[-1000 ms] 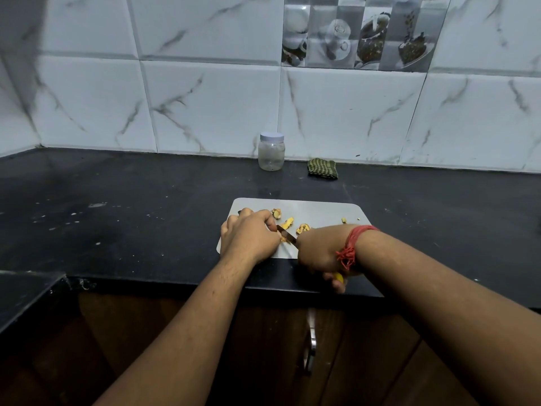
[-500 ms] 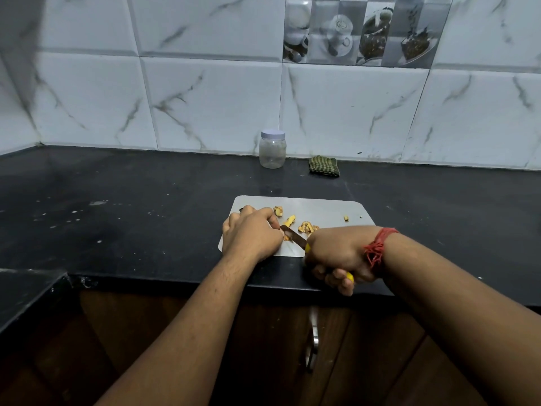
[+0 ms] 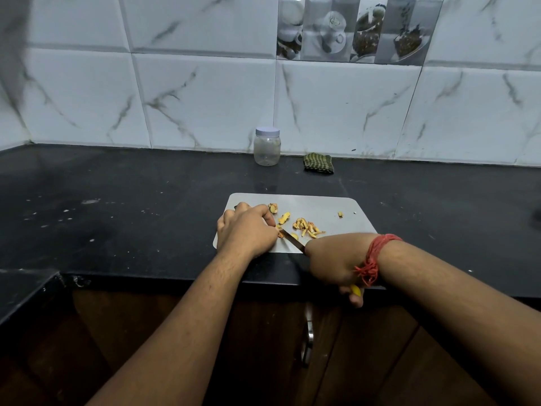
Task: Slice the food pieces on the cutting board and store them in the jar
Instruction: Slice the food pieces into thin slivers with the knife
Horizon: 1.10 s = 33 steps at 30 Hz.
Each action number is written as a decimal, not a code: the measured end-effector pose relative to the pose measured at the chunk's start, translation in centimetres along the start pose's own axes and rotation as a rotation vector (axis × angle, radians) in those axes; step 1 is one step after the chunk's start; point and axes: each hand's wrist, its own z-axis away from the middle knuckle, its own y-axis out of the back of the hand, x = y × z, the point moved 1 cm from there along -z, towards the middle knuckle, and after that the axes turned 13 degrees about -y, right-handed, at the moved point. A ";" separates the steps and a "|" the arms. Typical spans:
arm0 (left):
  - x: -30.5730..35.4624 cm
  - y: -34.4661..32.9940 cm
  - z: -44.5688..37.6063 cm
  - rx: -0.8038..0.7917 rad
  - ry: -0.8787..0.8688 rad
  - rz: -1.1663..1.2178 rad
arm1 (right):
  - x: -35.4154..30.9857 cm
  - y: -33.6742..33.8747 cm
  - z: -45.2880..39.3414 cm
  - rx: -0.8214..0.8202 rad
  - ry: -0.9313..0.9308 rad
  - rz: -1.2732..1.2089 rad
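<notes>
A pale grey cutting board (image 3: 325,206) lies on the black counter near its front edge. Yellow-orange food slices (image 3: 307,227) are scattered in its middle, with a few bigger pieces (image 3: 283,217) just left of them. My left hand (image 3: 247,230) sits curled on the board's left part, pinching a food piece that is mostly hidden under the fingers. My right hand (image 3: 333,260) grips a knife with a yellow handle; its blade (image 3: 291,240) points up-left and meets the food at my left fingertips. A clear jar (image 3: 267,148) with a white lid stands closed by the back wall.
A folded green striped cloth (image 3: 318,163) lies right of the jar by the tiled wall. The black counter (image 3: 117,206) is speckled with pale crumbs on its left. Wooden cabinet doors with a metal handle (image 3: 308,338) sit below the counter edge.
My right hand has drawn the knife back toward me and to the right, so more of the slices show. My left hand has stayed on the food piece.
</notes>
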 end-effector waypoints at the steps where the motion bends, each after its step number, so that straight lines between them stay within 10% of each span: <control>1: 0.0 0.0 0.0 -0.003 -0.001 0.002 | 0.3 -0.1 0.1 0.002 -0.001 0.018; 8: -0.3 -0.1 0.1 0.010 -0.043 -0.001 | 3.6 -0.3 -0.2 0.036 0.001 -0.084; 25: 0.1 -0.8 0.6 -0.011 -0.172 0.002 | 5.3 1.8 -5.3 0.465 0.516 -1.281; 33: 0.9 -1.5 0.0 0.025 -0.232 -0.092 | 5.4 0.3 -6.9 0.689 0.562 -1.312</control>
